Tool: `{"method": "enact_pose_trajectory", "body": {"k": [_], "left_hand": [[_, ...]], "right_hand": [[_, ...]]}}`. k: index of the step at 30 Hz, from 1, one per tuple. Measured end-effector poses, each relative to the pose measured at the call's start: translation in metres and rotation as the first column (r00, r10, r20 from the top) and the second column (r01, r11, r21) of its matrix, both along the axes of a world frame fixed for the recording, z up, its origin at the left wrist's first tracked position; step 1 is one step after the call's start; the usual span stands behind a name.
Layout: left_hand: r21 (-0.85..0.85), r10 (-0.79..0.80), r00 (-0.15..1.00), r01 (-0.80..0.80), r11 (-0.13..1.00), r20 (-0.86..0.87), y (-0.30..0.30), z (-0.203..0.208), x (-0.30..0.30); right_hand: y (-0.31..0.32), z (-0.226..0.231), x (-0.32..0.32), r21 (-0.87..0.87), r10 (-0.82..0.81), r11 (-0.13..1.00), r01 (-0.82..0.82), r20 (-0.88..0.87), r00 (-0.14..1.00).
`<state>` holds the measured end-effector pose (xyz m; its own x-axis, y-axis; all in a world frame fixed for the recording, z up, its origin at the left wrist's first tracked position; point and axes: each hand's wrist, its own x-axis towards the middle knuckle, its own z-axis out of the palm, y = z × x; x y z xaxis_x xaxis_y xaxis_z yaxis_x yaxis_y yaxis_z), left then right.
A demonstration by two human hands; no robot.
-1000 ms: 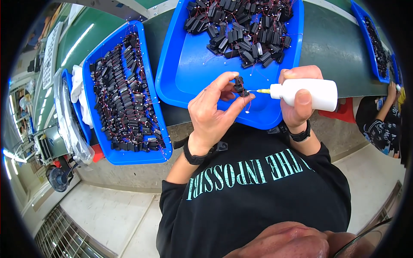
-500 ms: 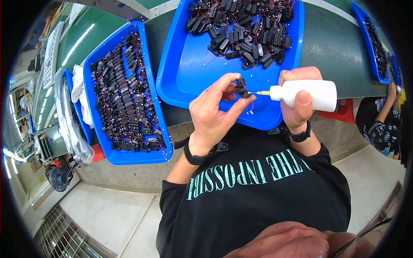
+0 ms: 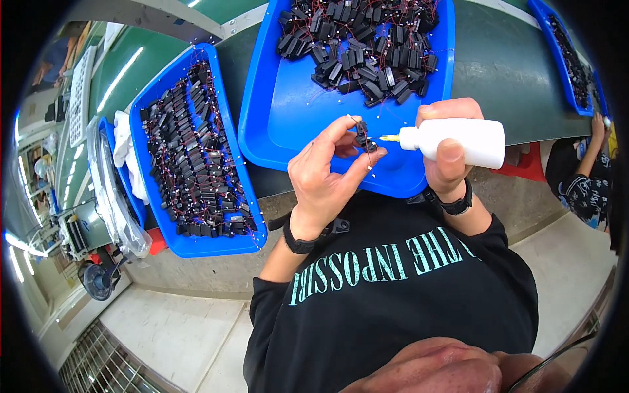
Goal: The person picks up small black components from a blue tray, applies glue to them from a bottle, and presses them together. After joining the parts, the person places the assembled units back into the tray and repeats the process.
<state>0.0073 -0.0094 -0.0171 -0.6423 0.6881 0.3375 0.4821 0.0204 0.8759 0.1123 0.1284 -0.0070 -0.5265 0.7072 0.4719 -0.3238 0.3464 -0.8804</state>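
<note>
Between the thumb and fingers of my left hand (image 3: 325,164) is a small black part with thin wires (image 3: 363,135); its exact kind is not clear. My right hand (image 3: 452,154) is wrapped round a white squeeze bottle (image 3: 481,139), which lies almost level. Its thin needle tip (image 3: 386,138) points left and reaches the black part or stops very close to it. Just beyond both hands, a large blue tray (image 3: 282,124) carries a heap of similar black parts (image 3: 367,56) with red and dark wires.
Left of my hands, a second blue tray (image 3: 226,247) is packed with rows of wired black parts. Clear plastic bags (image 3: 118,203) lie beside it. Another blue tray (image 3: 557,59) stands at the far right on the dark green table (image 3: 495,78), near another person's arm (image 3: 595,141).
The black part has turned in my left fingers and now stands more upright. The bottle has moved slightly left with my right hand. The whole view has shifted a little.
</note>
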Motion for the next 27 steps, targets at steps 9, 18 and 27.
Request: {"method": "enact_pose_trajectory", "body": {"k": [9, 18, 27], "left_hand": [[-0.028, -0.029, 0.999, 0.03, 0.999, 0.022, -0.0029, 0.0022, 0.0005], [-0.024, -0.033, 0.999, 0.033, 0.999, 0.021, -0.0018, 0.0032, -0.0002], [-0.012, -0.021, 1.0, 0.021, 1.0, 0.012, -0.0019, -0.0002, 0.0008]], "right_hand": [[-0.0035, 0.0063, -0.0009, 0.027, -0.031, 0.999, 0.029, 0.059, 0.998], [-0.0021, 0.0058, -0.0002, 0.005, -0.02, 1.0, 0.019, 0.062, 0.998], [-0.0013, 0.0041, 0.0014, 0.002, -0.012, 1.0, 0.012, 0.055, 0.998]]}}
